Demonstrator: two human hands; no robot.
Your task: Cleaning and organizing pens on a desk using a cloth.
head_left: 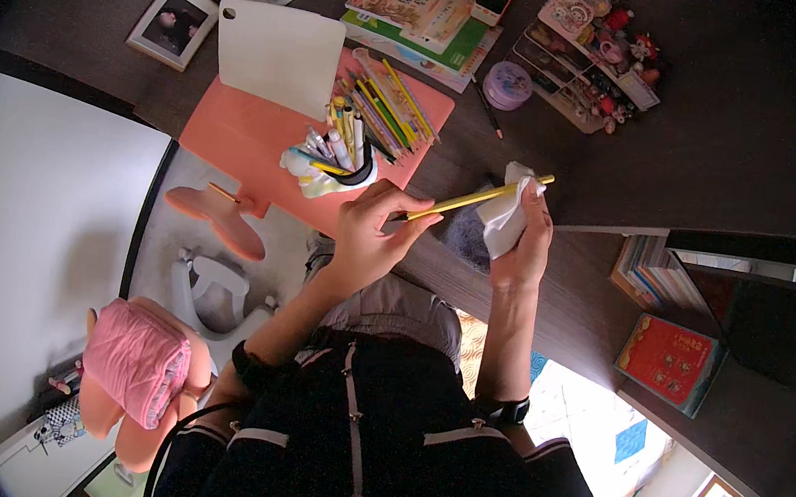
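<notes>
A yellow pencil [467,200] slants up to the right between my two hands. Thumb and fingers of my left hand [370,236] pinch its lower left end. My right hand [528,244] is closed around a white tissue [504,219], which is folded against the pencil near its upper right end. Just beyond my left hand stands a pen cup [335,179] packed with pens and markers. Several loose pencils [389,110] lie side by side on the pink desk mat [223,145], behind the cup.
A white tablet-shaped case [279,58] leans behind the mat, near a framed photo [173,24]. Books [415,10], a round purple tin [508,85] and a trinket organizer [567,57] stand farther back. A dark pencil [488,109] lies beside the tin. A pink cushion [138,361] sits lower left.
</notes>
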